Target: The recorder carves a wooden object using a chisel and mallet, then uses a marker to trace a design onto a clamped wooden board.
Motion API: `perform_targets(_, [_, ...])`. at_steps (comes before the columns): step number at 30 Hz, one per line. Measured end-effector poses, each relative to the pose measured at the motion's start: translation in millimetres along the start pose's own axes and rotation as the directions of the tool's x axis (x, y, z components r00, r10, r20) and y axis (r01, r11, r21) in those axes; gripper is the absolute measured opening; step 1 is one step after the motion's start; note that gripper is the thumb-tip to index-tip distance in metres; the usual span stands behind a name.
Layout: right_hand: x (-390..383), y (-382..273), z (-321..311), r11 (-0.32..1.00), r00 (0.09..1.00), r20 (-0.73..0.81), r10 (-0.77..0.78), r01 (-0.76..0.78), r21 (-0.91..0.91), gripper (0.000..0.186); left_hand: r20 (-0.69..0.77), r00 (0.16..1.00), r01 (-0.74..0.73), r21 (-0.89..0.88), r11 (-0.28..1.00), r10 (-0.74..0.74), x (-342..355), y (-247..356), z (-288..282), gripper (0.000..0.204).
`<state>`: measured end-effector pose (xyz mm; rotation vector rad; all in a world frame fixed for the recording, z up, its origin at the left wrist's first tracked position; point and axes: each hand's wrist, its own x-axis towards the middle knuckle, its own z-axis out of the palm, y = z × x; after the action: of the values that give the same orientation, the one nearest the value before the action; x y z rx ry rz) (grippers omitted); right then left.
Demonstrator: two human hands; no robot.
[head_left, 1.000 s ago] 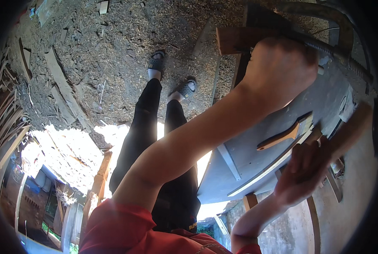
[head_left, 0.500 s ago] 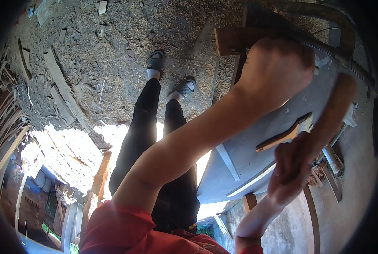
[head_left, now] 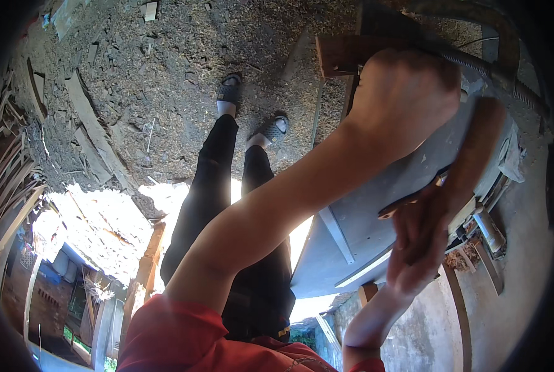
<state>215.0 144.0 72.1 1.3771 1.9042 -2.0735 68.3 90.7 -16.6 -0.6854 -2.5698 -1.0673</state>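
My left hand is closed at the far end of the grey workbench. A reddish-brown wooden block sticks out beside it, next to a metal screw clamp. Whatever the left fingers grip is hidden behind the hand. My right hand is wrapped round a thick wooden stick, blurred by motion, its free end pointing toward the clamp. A wooden-handled brush lies on the bench, mostly covered by the right hand and the stick.
A metal strip lies on the bench's near part. Wood scraps and shavings sit along the wall at right. Shavings cover the ground at left, with loose planks. Bent wooden strips are stacked at far left.
My right hand has shifted a little leftward and down with the wooden stick, now covering most of the brush. My left hand stays in nearly the same place.
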Motion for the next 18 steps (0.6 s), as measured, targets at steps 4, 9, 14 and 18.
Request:
perform_targets(4, [2.7,-1.0,0.1,0.994,0.982,0.162,-0.095,0.083,0.077,0.050,-0.051,0.998,0.029,0.049,0.998,-0.027,1.9,0.0,0.1,0.002])
perform_targets(9, [6.5,-11.2,-6.4,0.930,0.972,-0.095,-0.216,0.234,0.284,0.035,0.000,1.000,0.017,0.015,1.000,-0.017,-1.2,1.0,-2.5,0.009])
perform_targets(14, [2.6,0.5,2.0,0.971,0.992,0.055,-0.114,0.100,0.218,0.050,-0.027,0.999,-0.018,0.015,1.000,0.019,-1.7,-2.7,-3.5,0.009])
perform_targets(18, [-3.6,10.0,3.0,0.982,0.996,-0.045,-0.073,0.080,0.171,0.050,-0.014,1.000,-0.014,0.027,1.000,0.015,-2.5,-3.0,-3.6,0.008])
